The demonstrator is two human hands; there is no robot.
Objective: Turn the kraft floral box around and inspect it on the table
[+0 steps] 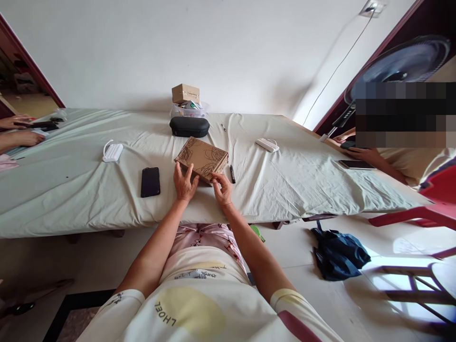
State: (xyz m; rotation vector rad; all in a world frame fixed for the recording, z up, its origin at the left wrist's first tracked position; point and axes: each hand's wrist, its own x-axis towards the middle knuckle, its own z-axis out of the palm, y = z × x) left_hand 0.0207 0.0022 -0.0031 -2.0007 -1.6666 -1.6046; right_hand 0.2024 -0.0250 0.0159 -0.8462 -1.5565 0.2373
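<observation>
A brown cardboard box (203, 156) with dark swirling line drawings on its top lies turned at an angle on the cloth. My left hand (185, 184) is at its near left side, fingers spread and fingertips touching the edge. At the near right corner, my right hand (222, 189) has its thumb and fingers pinched together on the box's edge. What lies under those fingertips is hidden. Just right of the box is a black marker pen (232, 174). A black smartphone (150, 182) lies to the left of my left hand.
Behind the box sit a black zip case (189, 127) and a plastic tub (192, 110) with a small carton (185, 93) on top. White power banks (113, 152) lie on both sides. Other people's hands (24, 130) show at both table ends. A fan (399, 71) stands right.
</observation>
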